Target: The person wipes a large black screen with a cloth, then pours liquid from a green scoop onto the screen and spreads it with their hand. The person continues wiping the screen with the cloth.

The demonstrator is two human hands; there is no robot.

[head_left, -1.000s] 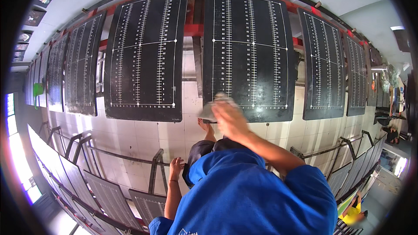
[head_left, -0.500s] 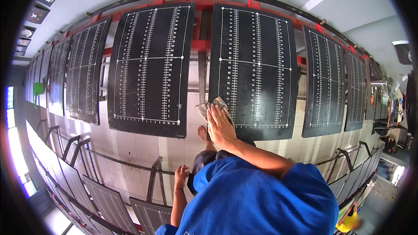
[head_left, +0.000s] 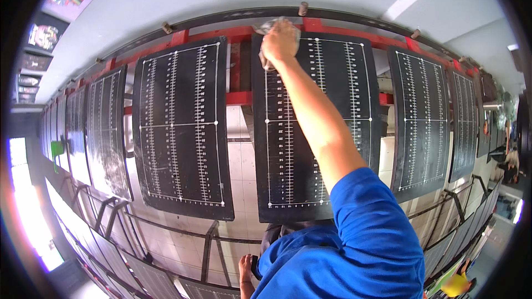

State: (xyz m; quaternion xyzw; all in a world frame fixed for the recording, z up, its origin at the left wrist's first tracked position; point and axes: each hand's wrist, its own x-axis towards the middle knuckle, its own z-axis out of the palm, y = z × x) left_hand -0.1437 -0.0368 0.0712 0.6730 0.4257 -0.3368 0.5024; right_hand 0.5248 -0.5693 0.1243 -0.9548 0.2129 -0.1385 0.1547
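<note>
My right arm reaches far up and across a black board (head_left: 303, 177) marked with white lines and scales. At the board's upper left corner my right hand (head_left: 281, 41) presses a crumpled greyish cloth (head_left: 266, 58) against the surface. The cloth bunches out around the fingers and past the board's edge. Low by my side hangs my left hand (head_left: 245, 270), its fingers loosely apart and nothing seen in them. A small dark thing, too unclear to name, shows beside it.
Similar black boards (head_left: 183, 155) lean in a row along a red frame (head_left: 239, 98), with more to the right (head_left: 421, 127). Behind me runs a dark metal rack (head_left: 208, 243) holding further boards. A green object (head_left: 57, 148) hangs at the far left; a person in yellow (head_left: 455, 285) is at lower right.
My right hand has moved with the cloth from the board's lower left edge up to its upper left corner. My left hand sits lower in view.
</note>
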